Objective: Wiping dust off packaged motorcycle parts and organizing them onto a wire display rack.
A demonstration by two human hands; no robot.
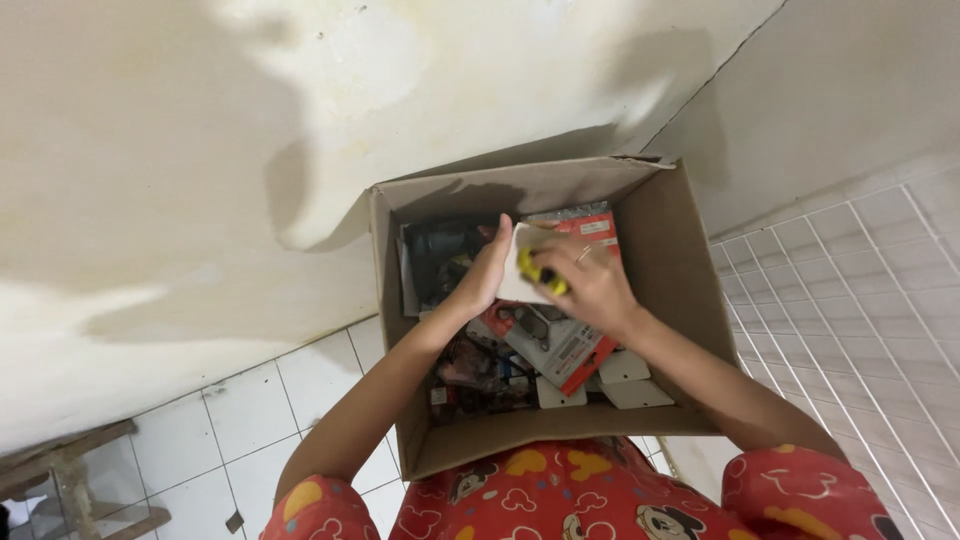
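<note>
Both my hands over the cardboard box (690,300): left hand (485,275) and right hand (590,285) clamped on a white packet (520,262) with yellow piece. Looks light, stiff; edges seem best for holding.

Single head-worn view, looking steeply down from close above. Open brown cardboard box (690,290) fills frame centre; cream stained wall (200,150) above, white square floor tiles (240,420) below. No second view.

We see a matt brown cardboard box (690,300) holding glossy plastic-and-card packets (565,350). The floor tiles (240,420) look smooth; the wall (150,150) is matt, stained plaster.
</note>
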